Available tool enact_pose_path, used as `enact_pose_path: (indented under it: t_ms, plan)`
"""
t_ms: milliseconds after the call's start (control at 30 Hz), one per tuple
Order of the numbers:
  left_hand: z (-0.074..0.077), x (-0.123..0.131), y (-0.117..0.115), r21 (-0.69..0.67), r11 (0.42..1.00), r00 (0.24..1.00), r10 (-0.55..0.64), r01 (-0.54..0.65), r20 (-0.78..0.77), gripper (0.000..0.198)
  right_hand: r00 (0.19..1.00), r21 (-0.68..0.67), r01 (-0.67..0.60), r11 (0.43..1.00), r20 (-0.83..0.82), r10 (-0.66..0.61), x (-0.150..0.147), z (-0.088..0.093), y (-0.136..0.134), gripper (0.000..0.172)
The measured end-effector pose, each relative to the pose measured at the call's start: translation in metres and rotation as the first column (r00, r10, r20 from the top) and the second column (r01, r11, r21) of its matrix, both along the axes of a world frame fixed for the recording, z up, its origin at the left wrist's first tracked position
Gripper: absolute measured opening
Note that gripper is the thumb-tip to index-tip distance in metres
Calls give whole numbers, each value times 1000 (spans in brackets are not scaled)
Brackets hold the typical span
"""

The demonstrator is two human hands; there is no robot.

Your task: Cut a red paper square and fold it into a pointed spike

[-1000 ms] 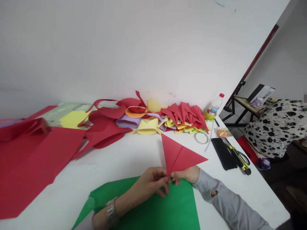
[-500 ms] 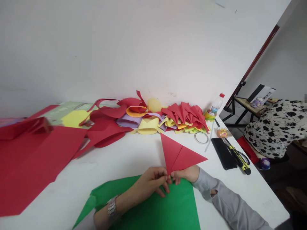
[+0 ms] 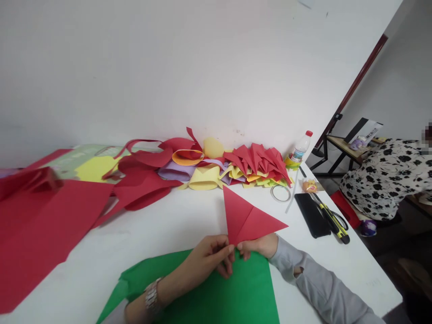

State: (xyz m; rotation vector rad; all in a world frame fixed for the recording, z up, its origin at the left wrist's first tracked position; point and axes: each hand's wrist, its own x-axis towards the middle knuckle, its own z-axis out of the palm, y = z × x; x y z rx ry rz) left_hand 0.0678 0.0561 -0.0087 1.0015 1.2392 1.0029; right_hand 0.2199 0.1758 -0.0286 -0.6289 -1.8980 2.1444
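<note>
A folded red paper piece with two pointed wings stands above a green paper sheet on the white table. My left hand, with a metal watch on its wrist, pinches the red piece's lower tip. My right hand, in a grey sleeve, pinches the same tip from the other side. Both hands hover just over the green sheet's far edge.
Large red sheets lie at the left. A heap of folded red, yellow and purple paper lines the wall. A tape roll, black phone, yellow cutter and water bottle are at the right. A person in a floral garment sits beyond the table.
The view has shifted slightly, so everything sits a little further left. My hands and the red piece keep the same hold and pose.
</note>
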Motion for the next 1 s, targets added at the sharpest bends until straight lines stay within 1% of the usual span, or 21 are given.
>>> enact_pose_path:
  t_ms: [133,267,433,567,700,767,900,1000]
  plan:
    - [5,-10,-1,22,999,999,27,-27,-28,50,985,-39,174,984,-15,-175,1,-2,7,33]
    - [10,-25,0,35,999,996,42,-39,-77,47,947,-83,305,949,-84,-311,4,-3,23,27]
    - [11,-40,2,55,997,990,56,-49,-131,46,913,-118,374,920,-127,-388,12,-2,46,26]
    - [11,-44,2,65,997,989,48,-39,-138,45,909,-134,376,917,-142,-393,16,-1,55,29]
    - [11,-47,3,58,996,989,69,-62,-129,44,922,-145,339,929,-146,-359,18,-1,55,35]
    - [9,-48,3,52,993,987,110,-104,-119,46,925,-144,325,935,-155,-346,18,-1,53,38]
    - [7,-50,4,16,966,964,260,-259,-64,50,932,-130,300,945,-171,-319,19,-1,47,40]
    - [6,-55,4,22,955,955,295,-294,-21,50,943,-135,262,956,-172,-283,20,1,45,44]
